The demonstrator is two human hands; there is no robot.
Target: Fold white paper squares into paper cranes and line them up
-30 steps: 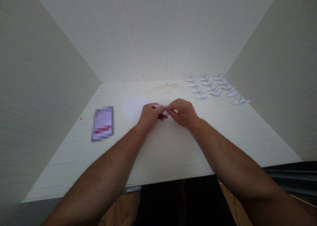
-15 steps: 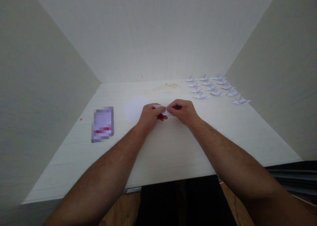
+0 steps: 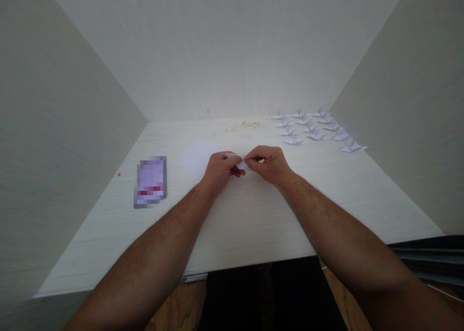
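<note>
Between my two hands is a small piece of folded white paper (image 3: 248, 166), held above the middle of the table. My left hand (image 3: 224, 166) is closed on its left part, thumb on top and fingers curled beneath. The fingertips of my right hand (image 3: 267, 161) pinch the paper close to my left thumb. Much of the paper is hidden by my fingers, so its exact folded shape cannot be made out. Just beyond my left hand lies white paper (image 3: 197, 157) flat on the table.
Several folded paper cranes (image 3: 308, 128) stand in rows at the back right. A blurred-out purple rectangular object (image 3: 151, 182) lies on the left of the white table (image 3: 246, 224). Tan marks (image 3: 250, 125) show near the back wall, and a tiny orange bit (image 3: 119, 175) sits far left.
My hands and the folded paper stay almost in place. A small gap now shows between the thumb and curled fingers of my right hand.
</note>
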